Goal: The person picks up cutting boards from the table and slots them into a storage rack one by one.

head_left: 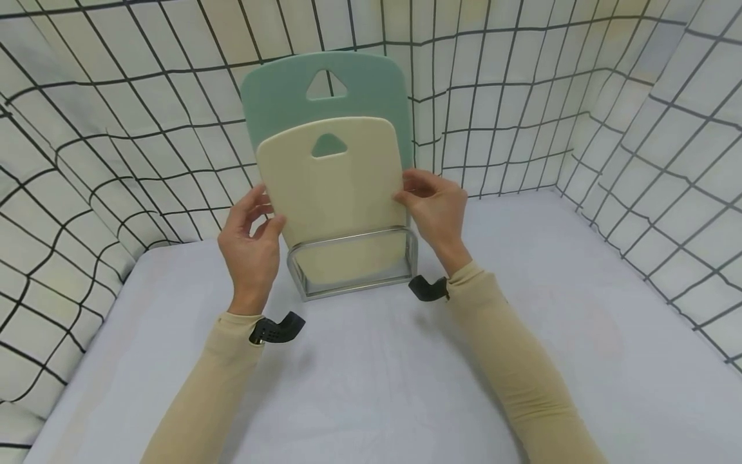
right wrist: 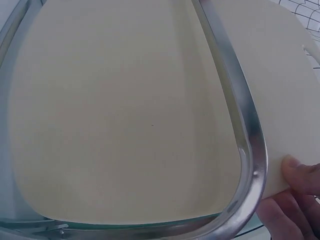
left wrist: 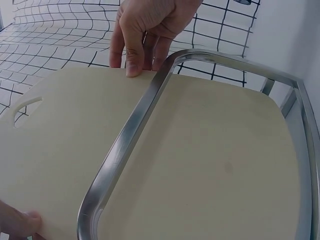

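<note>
A cream cutting board (head_left: 336,187) with a triangular handle hole stands upright, its lower part behind the front bar of a metal rack (head_left: 353,237). My left hand (head_left: 252,248) holds the board's left edge, thumb on the front face and fingers partly hidden behind. At the right edge, my right hand (head_left: 437,206) pinches the same board. Behind it rises a larger green cutting board (head_left: 324,71), its lower part mostly hidden. The left wrist view shows the right hand (left wrist: 155,30) at the top and the left hand's thumb (left wrist: 22,222) at lower left.
The rack stands on a white tabletop (head_left: 359,374). A white cloth with a black grid pattern (head_left: 493,103) hangs behind and along both sides. Each wrist wears a black camera strap piece (head_left: 277,328) over a beige sleeve.
</note>
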`<state>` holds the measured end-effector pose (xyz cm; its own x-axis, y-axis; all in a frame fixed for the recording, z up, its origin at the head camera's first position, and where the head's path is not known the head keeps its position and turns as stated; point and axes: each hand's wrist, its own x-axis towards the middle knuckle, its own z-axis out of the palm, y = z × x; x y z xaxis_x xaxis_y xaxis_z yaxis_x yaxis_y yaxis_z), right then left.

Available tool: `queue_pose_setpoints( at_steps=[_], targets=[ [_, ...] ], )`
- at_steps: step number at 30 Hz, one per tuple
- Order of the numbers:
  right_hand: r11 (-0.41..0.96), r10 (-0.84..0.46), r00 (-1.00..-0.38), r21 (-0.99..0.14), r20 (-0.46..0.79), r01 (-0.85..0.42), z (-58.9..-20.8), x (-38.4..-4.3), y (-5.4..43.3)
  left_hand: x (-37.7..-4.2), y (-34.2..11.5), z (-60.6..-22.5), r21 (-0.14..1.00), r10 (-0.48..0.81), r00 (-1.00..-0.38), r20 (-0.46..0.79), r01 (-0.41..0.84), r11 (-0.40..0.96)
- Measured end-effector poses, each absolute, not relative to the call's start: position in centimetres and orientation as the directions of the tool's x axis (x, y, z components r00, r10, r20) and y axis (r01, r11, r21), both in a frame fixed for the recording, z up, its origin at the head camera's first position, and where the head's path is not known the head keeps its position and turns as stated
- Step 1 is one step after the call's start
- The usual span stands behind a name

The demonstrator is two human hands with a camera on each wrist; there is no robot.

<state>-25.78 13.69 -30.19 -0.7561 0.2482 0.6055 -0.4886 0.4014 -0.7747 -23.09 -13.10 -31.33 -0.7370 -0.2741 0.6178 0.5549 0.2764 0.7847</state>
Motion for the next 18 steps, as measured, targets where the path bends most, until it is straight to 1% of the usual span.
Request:
queue_pose_setpoints(
  at_steps=[8,18],
  targets=[
    [0.417,0.249,-0.754,-0.77,0.608,-0.483,-30.31,-25.72,14.05,-23.07,-12.89,-31.46,0.776,-0.258,-0.734,0.628,0.566,0.277],
    [0.417,0.251,-0.755,-0.771,0.606,-0.481,-30.51,-25.64,14.2,-22.93,-12.76,-31.43,0.791,-0.256,-0.752,0.608,0.545,0.278]
  ],
)
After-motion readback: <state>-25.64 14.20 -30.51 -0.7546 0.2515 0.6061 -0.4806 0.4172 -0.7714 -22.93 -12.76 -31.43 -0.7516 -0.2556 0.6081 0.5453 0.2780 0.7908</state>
